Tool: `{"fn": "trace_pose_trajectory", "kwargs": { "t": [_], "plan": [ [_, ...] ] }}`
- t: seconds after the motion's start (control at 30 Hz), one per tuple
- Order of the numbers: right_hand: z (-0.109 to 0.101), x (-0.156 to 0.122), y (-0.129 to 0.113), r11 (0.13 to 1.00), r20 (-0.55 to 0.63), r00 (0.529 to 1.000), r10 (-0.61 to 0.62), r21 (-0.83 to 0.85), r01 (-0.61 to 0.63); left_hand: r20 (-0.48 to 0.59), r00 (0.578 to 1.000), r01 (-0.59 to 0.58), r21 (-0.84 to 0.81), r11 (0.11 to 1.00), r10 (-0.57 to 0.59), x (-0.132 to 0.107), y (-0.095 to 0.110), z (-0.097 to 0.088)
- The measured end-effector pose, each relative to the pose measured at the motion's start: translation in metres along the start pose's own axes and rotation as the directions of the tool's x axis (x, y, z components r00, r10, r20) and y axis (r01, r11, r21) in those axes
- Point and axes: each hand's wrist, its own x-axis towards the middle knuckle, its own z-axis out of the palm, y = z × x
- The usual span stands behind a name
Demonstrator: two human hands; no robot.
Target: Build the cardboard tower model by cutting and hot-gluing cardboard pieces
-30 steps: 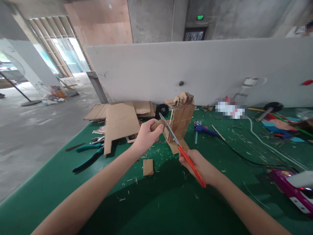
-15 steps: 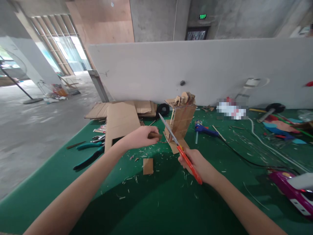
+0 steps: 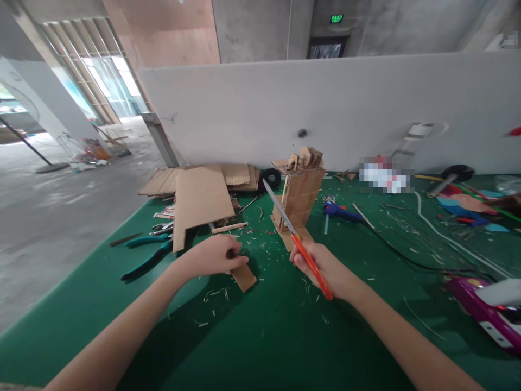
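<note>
Okay, your left hand (image 3: 228, 254) has its fingers curled narrow at the far end of the small cardboard piece (image 3: 245, 278), thumb at the edge. Can't tell if you're pinching it or only touching it. The piece sits at a slant, left of centre over the green table (image 3: 285, 347), nearer you than the cardboard tower (image 3: 305, 198). Can't tell if it's flat on the surface.

Your right hand (image 3: 323, 266) is wrapped around the red-handled scissors (image 3: 300, 247). Blades look together, tips pointing away from you and to the left. In view they cross the tower's left edge; contact unclear. Tower is upright, round cardboard parts on top.

Left side: 1 large cardboard sheet (image 3: 203, 195), more cardboard behind it, teal-handled pliers (image 3: 151, 262) just left. Black ring (image 3: 278, 177) between sheet and tower. Right of tower: blue glue gun (image 3: 344, 212), black cable (image 3: 399, 252) running right toward the purple device (image 3: 474, 307). Pale shavings (image 3: 201, 325) scattered near both hands.
</note>
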Motion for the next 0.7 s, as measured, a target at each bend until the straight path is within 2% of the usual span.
{"fn": "trace_pose_trajectory", "kwargs": {
  "t": [0.07,0.17,0.3,0.43,0.63,0.7],
  "plan": [
    [-0.001,0.000,-0.003,1.000,-0.002,1.000,0.011,0.001,-0.011,-0.011,0.999,0.049,0.038,0.998,-0.049,0.001,0.001,0.006],
    [-0.001,0.000,-0.003,0.999,-0.007,0.999,0.040,-0.022,-0.041,0.014,0.999,0.044,0.029,0.999,-0.045,0.001,0.005,0.012],
    [0.000,0.001,0.004,0.998,-0.013,0.999,0.046,-0.029,-0.047,0.103,0.995,0.012,-0.003,1.000,-0.012,-0.004,0.008,0.006],
    [0.001,0.000,0.012,0.998,0.008,0.998,0.059,-0.034,-0.059,0.222,0.975,0.022,-0.105,0.994,0.002,-0.012,0.006,-0.005],
    [-0.001,0.000,0.009,0.997,-0.002,0.997,0.075,-0.029,-0.075,0.290,0.957,0.032,-0.122,0.992,0.005,-0.017,0.011,-0.002],
    [-0.001,0.001,0.006,0.997,-0.009,0.997,0.071,-0.017,-0.071,0.282,0.959,0.026,-0.149,0.989,0.018,-0.014,0.015,0.002]
  ]
}}
